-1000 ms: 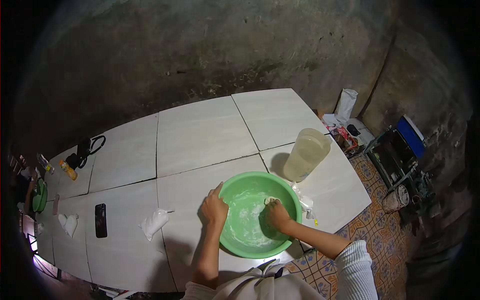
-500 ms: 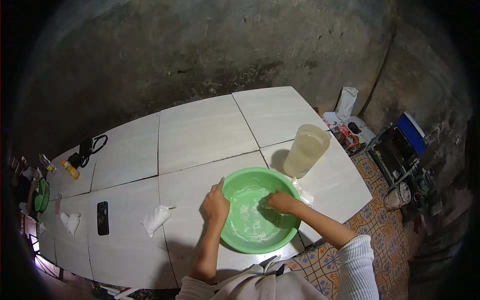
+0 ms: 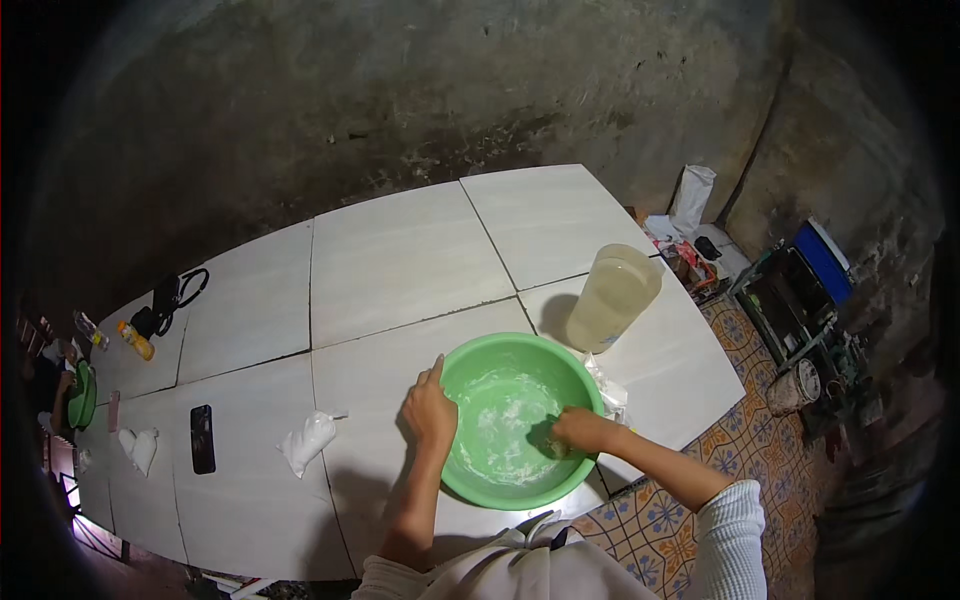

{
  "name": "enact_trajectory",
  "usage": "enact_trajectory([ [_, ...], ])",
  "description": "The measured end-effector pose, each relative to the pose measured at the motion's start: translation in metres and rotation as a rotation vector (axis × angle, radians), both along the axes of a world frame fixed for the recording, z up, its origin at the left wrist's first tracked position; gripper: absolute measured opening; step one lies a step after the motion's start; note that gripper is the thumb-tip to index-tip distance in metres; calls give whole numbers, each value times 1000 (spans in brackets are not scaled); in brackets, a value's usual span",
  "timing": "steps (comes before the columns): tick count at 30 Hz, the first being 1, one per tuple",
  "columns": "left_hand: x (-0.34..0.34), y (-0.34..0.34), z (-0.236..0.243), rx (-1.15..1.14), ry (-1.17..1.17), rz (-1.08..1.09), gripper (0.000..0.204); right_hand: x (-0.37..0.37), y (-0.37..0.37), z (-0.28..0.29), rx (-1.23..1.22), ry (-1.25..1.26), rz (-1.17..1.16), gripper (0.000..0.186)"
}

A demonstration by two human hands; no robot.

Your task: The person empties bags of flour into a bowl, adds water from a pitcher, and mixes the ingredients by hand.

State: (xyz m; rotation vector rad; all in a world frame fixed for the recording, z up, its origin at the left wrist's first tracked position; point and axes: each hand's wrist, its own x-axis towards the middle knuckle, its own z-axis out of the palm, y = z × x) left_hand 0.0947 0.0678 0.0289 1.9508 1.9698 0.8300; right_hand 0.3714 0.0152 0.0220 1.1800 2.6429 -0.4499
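Note:
A green plastic basin (image 3: 470, 365) stands on the white tiled table (image 3: 390, 260) right before me, with white flour-like powder (image 3: 500, 420) on its bottom. My left hand (image 3: 430, 408) grips the basin's left rim. Inside the basin at its right side, my right hand (image 3: 578, 428) is closed down against the powder; what it holds, if anything, is hidden. A tall translucent jug of cloudy liquid (image 3: 612, 298) stands just behind the basin to the right.
A small white bag (image 3: 308, 440) lies left of the basin, a black phone (image 3: 202, 438) further left. A crumpled plastic bag (image 3: 610, 392) sits by the basin's right rim. Bottles (image 3: 135, 340) and black cords (image 3: 175, 295) sit far left. Patterned floor and crates lie right.
My right hand has moved from the basin's upper right rim down into the bowl toward me. My left hand stays on the left rim.

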Motion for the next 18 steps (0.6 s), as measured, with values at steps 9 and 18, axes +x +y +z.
enact_trajectory([
  [9, 5, 1, 4, -35, -23, 60, 54, -50, -29, -47, 231, 216, -228, 12],
  [18, 1, 0, -7, 6, -4, 16, 56, -29, -15, -4, -255, 168, -296, 25],
])
